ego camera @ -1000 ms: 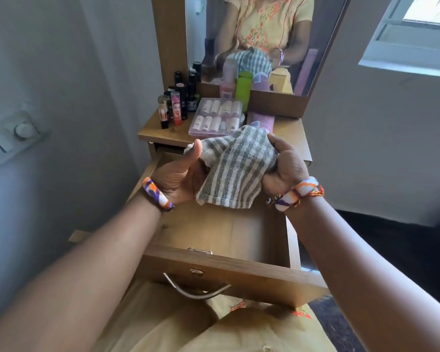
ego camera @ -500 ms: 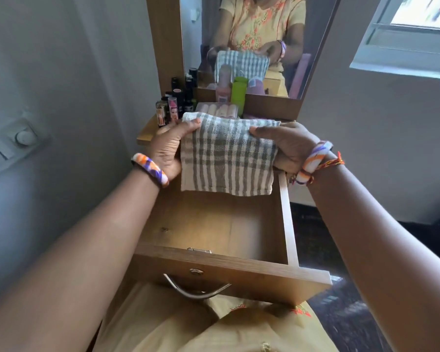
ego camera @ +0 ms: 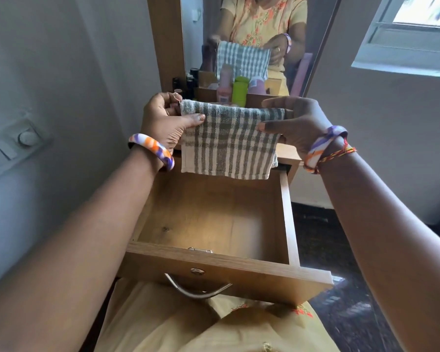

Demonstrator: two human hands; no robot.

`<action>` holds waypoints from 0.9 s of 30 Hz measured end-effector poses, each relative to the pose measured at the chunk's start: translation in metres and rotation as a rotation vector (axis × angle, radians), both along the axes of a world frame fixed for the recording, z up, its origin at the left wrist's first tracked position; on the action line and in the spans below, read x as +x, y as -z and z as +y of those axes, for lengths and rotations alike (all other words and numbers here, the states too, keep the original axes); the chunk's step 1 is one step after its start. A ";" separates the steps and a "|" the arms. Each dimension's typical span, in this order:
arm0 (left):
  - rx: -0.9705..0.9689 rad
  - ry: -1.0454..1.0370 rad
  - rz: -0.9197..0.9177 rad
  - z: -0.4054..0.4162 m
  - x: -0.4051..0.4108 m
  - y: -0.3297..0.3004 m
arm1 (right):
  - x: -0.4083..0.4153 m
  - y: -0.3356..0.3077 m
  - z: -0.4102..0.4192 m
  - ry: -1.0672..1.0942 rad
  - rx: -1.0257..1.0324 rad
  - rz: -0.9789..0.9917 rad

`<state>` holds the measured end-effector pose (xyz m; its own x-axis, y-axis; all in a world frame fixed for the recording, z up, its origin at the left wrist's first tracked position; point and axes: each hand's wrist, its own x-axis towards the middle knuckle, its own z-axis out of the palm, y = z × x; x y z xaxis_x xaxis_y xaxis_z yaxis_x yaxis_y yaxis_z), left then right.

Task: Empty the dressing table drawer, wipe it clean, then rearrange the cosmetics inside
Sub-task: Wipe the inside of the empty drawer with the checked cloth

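I am holding one checked cloth [ego camera: 229, 141] up in the air with both hands, stretched flat between them. My left hand [ego camera: 163, 123] is pinching its upper left corner, thumb lying across the front of the fabric and fingers curled behind. My right hand [ego camera: 293, 123] is gripping the upper right edge the same way, thumb in front, fingers hooked over the top. The cloth is hanging straight down from my hands, its lower hem dangling free, well above the drawer floor and touching nothing.

Below my hands the single drawer [ego camera: 288, 212] is standing pulled out toward me, and I am seeing only bare wood inside it. Its right wall is running just under my right wrist, its left wall is hiding beneath my left forearm, and its front panel with one curved metal handle [ego camera: 196, 290] is sitting nearest my lap.

Beyond my fingers, on the tabletop against the mirror [ego camera: 254, 34], the cosmetics are standing: one pink bottle [ego camera: 225, 88], one green bottle [ego camera: 239, 92], and a cluster of dark tubes [ego camera: 188, 82] past my left hand that I cannot count. I am wearing one patterned bangle on each wrist.
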<state>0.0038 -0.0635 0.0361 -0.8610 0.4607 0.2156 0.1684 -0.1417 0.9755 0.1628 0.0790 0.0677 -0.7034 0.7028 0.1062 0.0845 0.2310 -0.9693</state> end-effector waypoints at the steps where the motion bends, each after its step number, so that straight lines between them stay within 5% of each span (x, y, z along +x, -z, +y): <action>1: -0.014 0.025 0.024 -0.001 0.000 0.000 | 0.000 0.000 0.000 -0.009 0.043 -0.005; 7: -0.498 -0.021 0.457 -0.011 0.008 -0.009 | -0.003 0.004 0.001 0.072 0.592 -0.267; 11: -0.555 -0.136 0.476 -0.015 0.004 -0.009 | -0.005 0.009 0.001 0.167 0.657 -0.255; 15: -0.165 0.109 -0.006 -0.024 -0.003 -0.015 | -0.001 0.003 -0.005 -0.017 0.203 0.084; 18: 0.025 0.218 -0.182 -0.019 0.003 -0.017 | -0.008 0.000 -0.009 -0.090 -0.131 0.196; 22: 0.021 0.115 -0.208 -0.012 0.003 -0.016 | -0.015 0.004 -0.010 -0.229 -0.491 0.100; 27: -0.297 0.052 -0.018 -0.012 0.004 -0.010 | -0.007 0.025 -0.005 -0.251 -0.356 -0.140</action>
<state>0.0076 -0.0752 0.0463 -0.8368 0.5453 0.0493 0.1505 0.1424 0.9783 0.1556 0.0741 0.0430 -0.8472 0.4839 -0.2195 0.2043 -0.0848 -0.9752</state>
